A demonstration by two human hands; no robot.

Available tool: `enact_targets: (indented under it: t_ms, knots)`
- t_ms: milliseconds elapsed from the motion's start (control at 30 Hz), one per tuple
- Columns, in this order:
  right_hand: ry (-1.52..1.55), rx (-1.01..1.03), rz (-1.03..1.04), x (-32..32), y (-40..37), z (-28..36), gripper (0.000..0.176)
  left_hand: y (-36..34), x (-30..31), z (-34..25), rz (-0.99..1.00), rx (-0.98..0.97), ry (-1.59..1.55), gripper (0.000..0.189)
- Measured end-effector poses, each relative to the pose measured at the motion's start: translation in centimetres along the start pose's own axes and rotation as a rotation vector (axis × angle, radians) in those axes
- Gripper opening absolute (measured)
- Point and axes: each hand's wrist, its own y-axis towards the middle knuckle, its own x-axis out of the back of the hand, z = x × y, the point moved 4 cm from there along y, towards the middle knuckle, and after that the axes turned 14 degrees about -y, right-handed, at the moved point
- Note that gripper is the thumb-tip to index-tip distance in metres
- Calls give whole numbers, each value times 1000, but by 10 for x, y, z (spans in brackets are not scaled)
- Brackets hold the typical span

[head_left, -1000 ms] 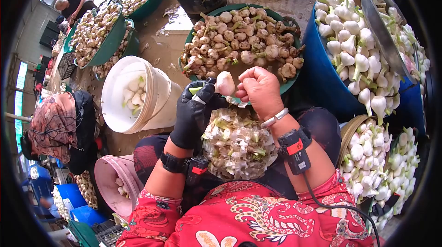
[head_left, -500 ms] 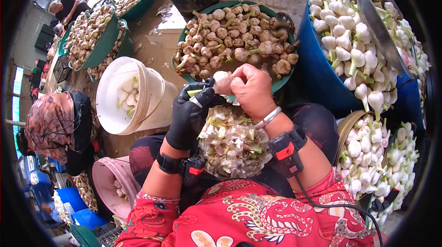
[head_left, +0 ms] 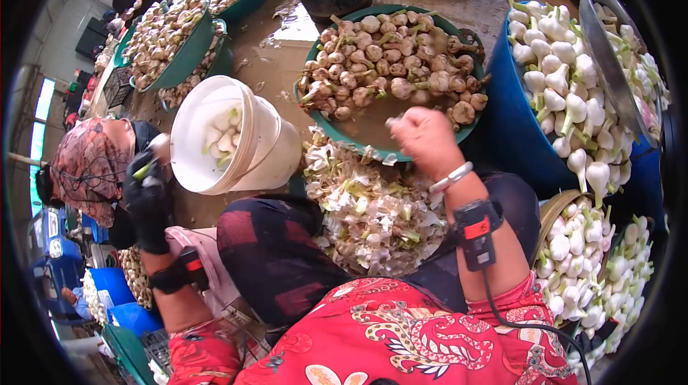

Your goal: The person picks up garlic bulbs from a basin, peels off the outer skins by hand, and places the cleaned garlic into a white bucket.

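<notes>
My left hand (head_left: 148,202), in a black glove, is out at the far left, beside the white bucket. Its fingers are closed around a garlic bulb (head_left: 162,147) whose cut green stem pokes out. My right hand (head_left: 428,141) is bare and hovers over the near rim of the green basin (head_left: 337,140). Its fingers are curled together, and whatever they may hold is too small to make out. Unpeeled brownish garlic bulbs (head_left: 401,62) fill much of that basin. Below it, between my legs, lies a heap of papery garlic skins (head_left: 380,213).
The white bucket (head_left: 247,145) is tipped towards me with a few peeled bulbs inside. A pink bucket (head_left: 208,256) stands near my left forearm. On the right are a blue tub (head_left: 502,105) and a basket (head_left: 548,216) of white garlic. Another person (head_left: 93,163) sits at the left.
My left hand has carried the garlic bulb far left, away from my right hand. My right hand has let go of the bulb and moved slightly right. The view has shifted left.
</notes>
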Motion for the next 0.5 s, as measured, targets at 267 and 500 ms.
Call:
enact_targets:
  t_ms: [267, 500]
  knots:
    - [683, -266, -295, 56, -9, 19, 4, -27, 82, 28, 411, -142, 845, 16]
    - [407, -103, -166, 59, -12, 11, 7, 29, -288, 0, 765, 315, -208, 41]
